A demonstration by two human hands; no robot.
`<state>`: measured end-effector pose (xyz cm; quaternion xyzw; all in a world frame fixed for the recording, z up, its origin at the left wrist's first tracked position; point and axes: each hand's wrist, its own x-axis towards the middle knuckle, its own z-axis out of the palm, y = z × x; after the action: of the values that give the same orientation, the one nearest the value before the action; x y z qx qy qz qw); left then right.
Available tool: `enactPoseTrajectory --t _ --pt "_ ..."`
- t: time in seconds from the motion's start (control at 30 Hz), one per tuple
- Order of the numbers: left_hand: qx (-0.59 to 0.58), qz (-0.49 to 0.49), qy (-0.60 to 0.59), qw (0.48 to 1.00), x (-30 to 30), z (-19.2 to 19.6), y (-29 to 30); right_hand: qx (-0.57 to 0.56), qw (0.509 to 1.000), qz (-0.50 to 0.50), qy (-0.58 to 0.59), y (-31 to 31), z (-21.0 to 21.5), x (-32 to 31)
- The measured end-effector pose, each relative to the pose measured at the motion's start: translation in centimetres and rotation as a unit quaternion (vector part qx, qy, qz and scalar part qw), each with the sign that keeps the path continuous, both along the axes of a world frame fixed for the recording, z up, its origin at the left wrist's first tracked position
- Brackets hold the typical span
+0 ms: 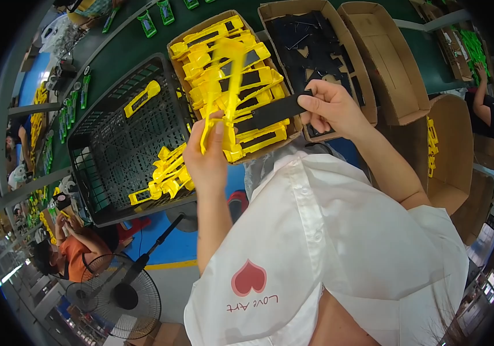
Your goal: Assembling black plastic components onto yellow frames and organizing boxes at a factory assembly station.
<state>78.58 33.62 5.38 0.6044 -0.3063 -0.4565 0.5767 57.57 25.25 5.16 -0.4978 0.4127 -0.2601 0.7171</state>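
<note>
My left hand is closed on a yellow plastic frame, long and open in the middle, blurred at its upper end. Between the thumb and fingers of my right hand is a flat black strip. The strip's left end reaches the lower part of the yellow frame; whether it sits inside cannot be told. Both hands are over a cardboard box stacked with similar yellow frames, many with dark strips in them. Just right of it stands a cardboard box holding black flat pieces.
A black plastic crate on the left holds several yellow frames. Another cardboard box is at right. Green-and-black devices lie on the green table. A standing fan and a person in orange are lower left.
</note>
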Motion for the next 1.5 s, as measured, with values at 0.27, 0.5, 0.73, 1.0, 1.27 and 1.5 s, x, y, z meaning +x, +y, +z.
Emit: enactPoseTrajectory --t 0.27,0.5,0.73,1.0,1.27,1.5 --pt "0.099 -0.187 0.111 0.971 2.1 -1.7 -0.5 -0.053 0.989 0.053 0.125 0.3 1.4 2.3" --pt "0.113 -0.187 0.133 0.967 2.2 -2.5 -0.7 -0.103 0.954 0.075 0.273 0.5 1.9 3.0" --pt "0.102 -0.166 0.135 0.971 1.7 -3.4 -0.9 -0.268 0.868 0.121 0.401 0.0 -0.4 3.6" --pt "0.062 -0.251 -0.103 0.960 2.5 -4.3 -1.0 -0.049 0.936 0.131 0.324 -1.3 -2.2 2.4" --pt "0.131 -0.306 -0.586 0.739 -1.8 -2.5 -3.4 -0.252 0.889 0.101 0.369 -0.3 -3.6 3.1" --pt "0.050 -0.250 -0.574 0.778 -1.5 -1.6 -4.7 -0.263 0.932 0.048 0.245 0.0 -4.4 3.2"
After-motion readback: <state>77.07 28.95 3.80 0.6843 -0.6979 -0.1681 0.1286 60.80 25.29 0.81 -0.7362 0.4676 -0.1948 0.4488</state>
